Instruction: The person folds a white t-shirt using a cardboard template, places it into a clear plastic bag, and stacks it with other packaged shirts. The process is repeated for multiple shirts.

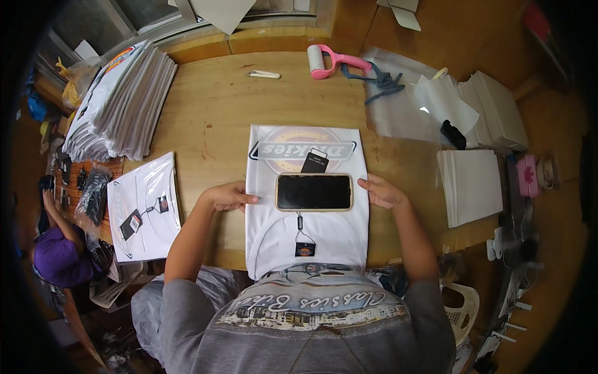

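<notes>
A scuffed wooden tabletop (218, 103) carries a folded white shirt (268, 230) at its near edge, a tall stack of white garments (128, 106) at left, pale snips (264, 74) and a pink roller (318, 70) toward the back, and clear plastic sheeting (397, 118) and white sheets (470, 193) at right.

Worktop (212, 100), pale wood, surface marked with small dark scuffs. Window (146, 14), metal-framed, beyond its far-left corner. Chair (468, 298), cream, perforated, near right.

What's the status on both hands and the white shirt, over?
Left hand, right hand: at opposite side edges of folded white shirt. Black tag lying over its print. Phone on top, covering part of it.
</notes>
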The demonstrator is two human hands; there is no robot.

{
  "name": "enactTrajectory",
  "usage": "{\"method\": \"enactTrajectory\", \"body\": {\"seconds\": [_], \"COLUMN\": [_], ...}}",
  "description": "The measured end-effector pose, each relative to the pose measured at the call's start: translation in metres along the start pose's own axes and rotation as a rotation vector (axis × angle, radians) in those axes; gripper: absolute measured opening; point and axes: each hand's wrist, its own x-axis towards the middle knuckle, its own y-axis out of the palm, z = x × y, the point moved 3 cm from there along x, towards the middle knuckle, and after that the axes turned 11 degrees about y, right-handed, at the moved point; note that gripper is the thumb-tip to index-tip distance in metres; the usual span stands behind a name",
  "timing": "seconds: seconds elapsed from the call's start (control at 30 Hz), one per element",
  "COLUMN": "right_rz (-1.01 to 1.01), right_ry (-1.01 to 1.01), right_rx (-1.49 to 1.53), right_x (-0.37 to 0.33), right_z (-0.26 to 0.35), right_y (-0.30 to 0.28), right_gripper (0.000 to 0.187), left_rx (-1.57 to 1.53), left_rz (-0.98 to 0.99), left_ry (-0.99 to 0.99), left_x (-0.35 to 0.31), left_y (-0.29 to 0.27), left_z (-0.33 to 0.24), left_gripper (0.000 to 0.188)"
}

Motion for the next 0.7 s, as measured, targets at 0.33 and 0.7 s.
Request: {"method": "enactTrajectory", "body": {"seconds": [0.33,0.7], "right_rz": [-0.969,-0.641], "right_ry": [-0.52,-0.339], "right_rx": [-0.522,-0.185], "right_x": [-0.024,-0.033], "right_z": [-0.033,-0.041], "right_y": [0.02,0.028], "right_gripper": [0.025,0.065], "left_rx": [0.526,0.044], "left_rz": [-0.809,-0.821], "left_ry": [0.27,0.46], "left_x": [-0.029,-0.032], "left_y": [0.029,0.043], "left_z": [0.015,0.036], "left_gripper": [0.016,0.039]}}
